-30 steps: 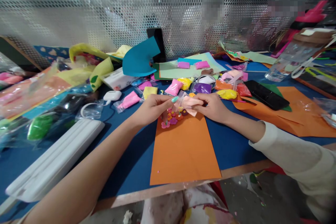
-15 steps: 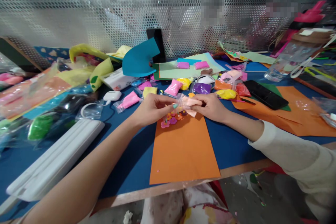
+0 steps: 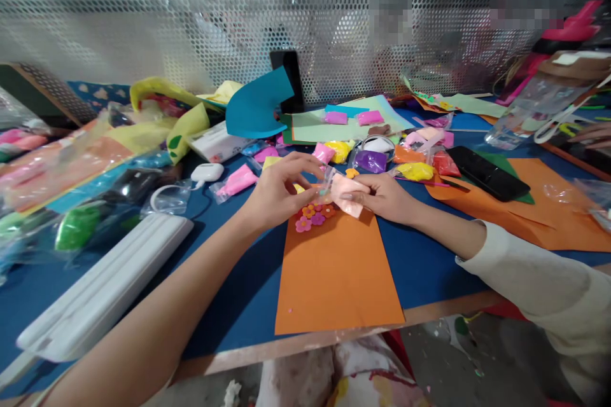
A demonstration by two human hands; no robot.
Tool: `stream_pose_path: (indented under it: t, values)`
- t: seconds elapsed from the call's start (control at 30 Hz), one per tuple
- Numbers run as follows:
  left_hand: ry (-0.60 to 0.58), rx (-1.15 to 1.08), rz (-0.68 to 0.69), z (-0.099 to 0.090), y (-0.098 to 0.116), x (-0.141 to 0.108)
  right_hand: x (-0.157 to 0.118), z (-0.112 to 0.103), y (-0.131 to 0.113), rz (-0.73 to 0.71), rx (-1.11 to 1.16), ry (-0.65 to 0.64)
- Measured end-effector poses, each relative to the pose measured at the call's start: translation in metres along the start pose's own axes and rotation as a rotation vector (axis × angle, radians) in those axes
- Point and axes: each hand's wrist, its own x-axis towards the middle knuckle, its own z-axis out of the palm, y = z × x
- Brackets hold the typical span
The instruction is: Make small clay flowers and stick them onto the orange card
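My right hand (image 3: 389, 198) grips a small clear packet of pale peach modelling clay (image 3: 347, 193) between thumb and fingers. At the packet's left end is my left hand (image 3: 286, 189), its thumb and index finger apart beside the loose plastic edge. Whether the left fingertips touch the plastic is hard to make out. Just below the hands, a cluster of small pink, orange and purple clay flowers (image 3: 316, 216) lies at the top of an orange paper sheet (image 3: 338, 280). A small orange-yellow piece (image 3: 352, 173) shows behind the packet.
Bagged clay lies behind the hands, including a purple packet (image 3: 371, 161) and a pink one (image 3: 236, 182). A white bar-shaped device (image 3: 107, 286) lies left, a black phone (image 3: 489, 173) right. A clear bottle (image 3: 520, 108) stands far right, near another person's hand (image 3: 594, 135).
My left thumb and index finger have parted from their pinch at the packet's edge. The peach packet now hangs tilted in my right hand. Another person's hand has appeared at the right edge.
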Motion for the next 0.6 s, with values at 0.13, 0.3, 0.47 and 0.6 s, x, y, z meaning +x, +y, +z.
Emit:
stream_pose_path:
  t: [0.13,0.3,0.47,0.6]
  values:
    - [-0.048,0.118,0.073,-0.001,0.001,-0.001,0.0,-0.002,0.001,-0.014,0.003,0.002]
    - [-0.052,0.247,0.117,0.002,-0.001,-0.003,-0.002,-0.003,0.002,-0.021,-0.013,-0.032]
    - [-0.233,0.153,0.017,0.005,0.006,-0.005,-0.006,-0.002,0.0,-0.066,-0.023,-0.064]
    - [-0.334,-0.08,-0.131,0.013,0.018,-0.008,-0.007,-0.003,-0.006,-0.135,-0.105,-0.018]
